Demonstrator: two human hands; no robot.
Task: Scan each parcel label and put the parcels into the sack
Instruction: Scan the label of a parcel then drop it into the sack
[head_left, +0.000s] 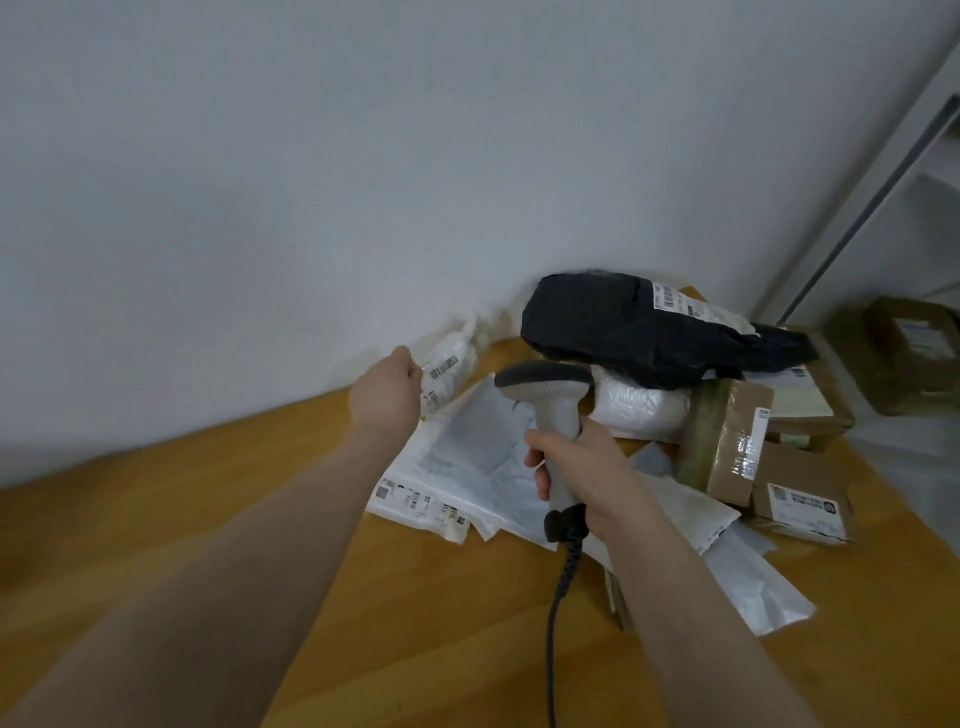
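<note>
Gripped the scanner (560, 415) by its handle in the right hand (582, 467), curled round it. Pinched a small white parcel (453, 383) in the left hand (387, 397), raised over the table (208, 519), barcode (444, 367) up, just beside the scanner's head. Looked like the scanning step. Called next for lining head up with barcode, then finding the sack, out of view. Left a heap of parcels (623, 332) beyond.

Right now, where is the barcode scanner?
In the head view, the right hand grips the barcode scanner above the white mailers, between the small parcel and the black parcel.
</note>
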